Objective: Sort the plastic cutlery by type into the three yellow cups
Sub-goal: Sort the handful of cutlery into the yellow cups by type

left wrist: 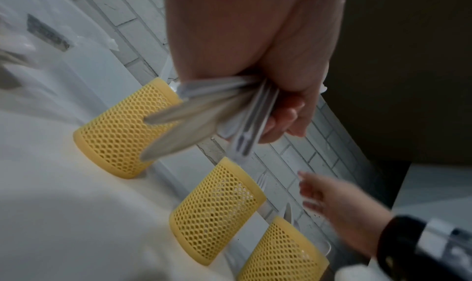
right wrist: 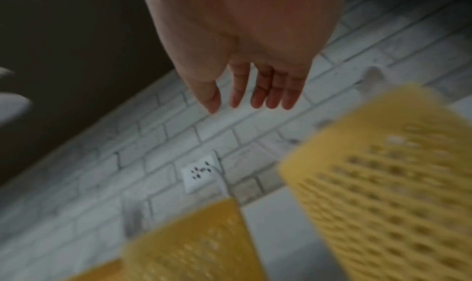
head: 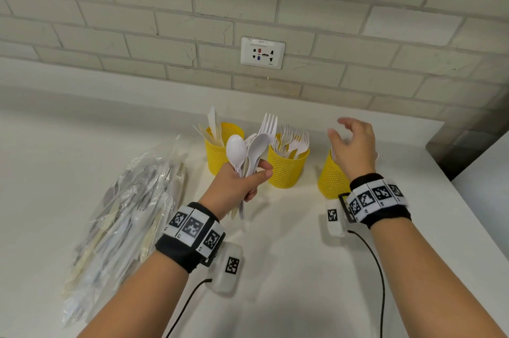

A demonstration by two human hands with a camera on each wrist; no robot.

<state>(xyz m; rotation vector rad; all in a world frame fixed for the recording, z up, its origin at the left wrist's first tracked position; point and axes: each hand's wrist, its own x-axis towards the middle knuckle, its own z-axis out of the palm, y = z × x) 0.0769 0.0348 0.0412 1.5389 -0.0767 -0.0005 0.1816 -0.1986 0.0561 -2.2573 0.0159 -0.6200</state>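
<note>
Three yellow mesh cups stand in a row on the white counter. The left cup (head: pixel 217 153) holds knives, the middle cup (head: pixel 287 166) is full of forks, and the right cup (head: pixel 332 180) sits partly behind my right hand. My left hand (head: pixel 239 186) grips a bunch of white plastic cutlery (head: pixel 248 150), spoons and a fork, in front of the left and middle cups; its handles (left wrist: pixel 204 112) fan out below my fist. My right hand (head: pixel 351 144) hovers over the right cup with relaxed, spread fingers (right wrist: pixel 270 87) and holds nothing.
A pile of clear plastic wrappers with cutlery (head: pixel 129 213) lies on the counter at the left. A brick wall with a white socket (head: pixel 262 53) rises behind the cups. The counter's right edge (head: pixel 468 200) drops off beside the right cup.
</note>
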